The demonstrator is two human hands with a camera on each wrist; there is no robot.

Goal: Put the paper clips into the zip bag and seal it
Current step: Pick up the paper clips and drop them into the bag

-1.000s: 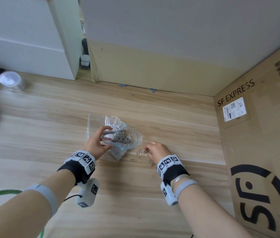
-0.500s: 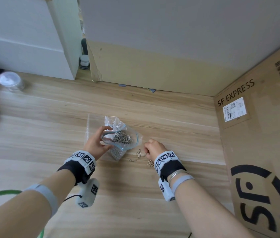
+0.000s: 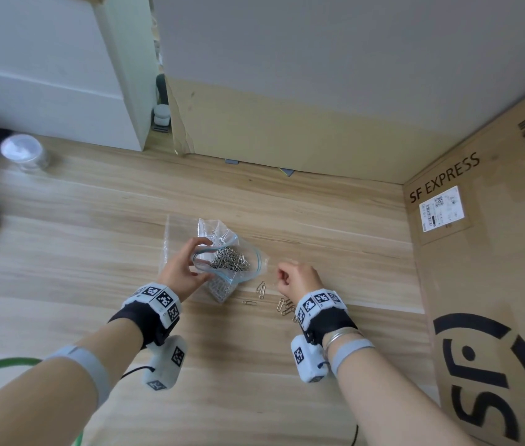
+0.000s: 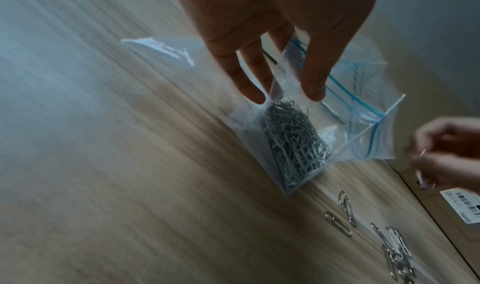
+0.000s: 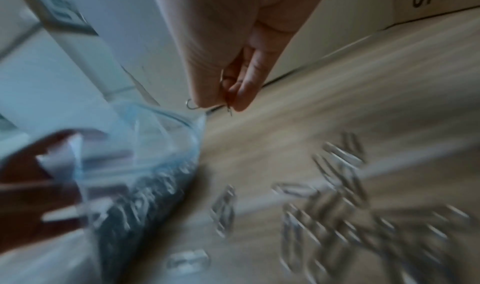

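A clear zip bag (image 3: pixel 251 252) (image 4: pixel 363 124) with a blue seal strip stands open on the wooden floor, a heap of silver paper clips (image 3: pixel 230 260) (image 4: pixel 293 144) inside it. My left hand (image 3: pixel 180 272) (image 4: pixel 285 66) pinches the bag's near rim and holds its mouth open. My right hand (image 3: pixel 298 278) (image 5: pixel 228 87) hovers just right of the bag's mouth, fingers curled round a few paper clips (image 5: pixel 226 103). Several loose paper clips (image 3: pixel 274 300) (image 4: pixel 389 243) (image 5: pixel 324 196) lie on the floor between my wrists.
A large SF Express cardboard box (image 3: pixel 493 284) stands close on the right. A cardboard sheet (image 3: pixel 287 130) leans on the wall behind. A white cabinet (image 3: pixel 45 75) and a small clear jar (image 3: pixel 24 152) sit at the far left. A second flat clear bag (image 3: pixel 177 233) lies under the open one.
My right hand has risen from the loose clips on the floor and moved left toward the bag's mouth with clips in its fingers. The left hand and bag have stayed put.
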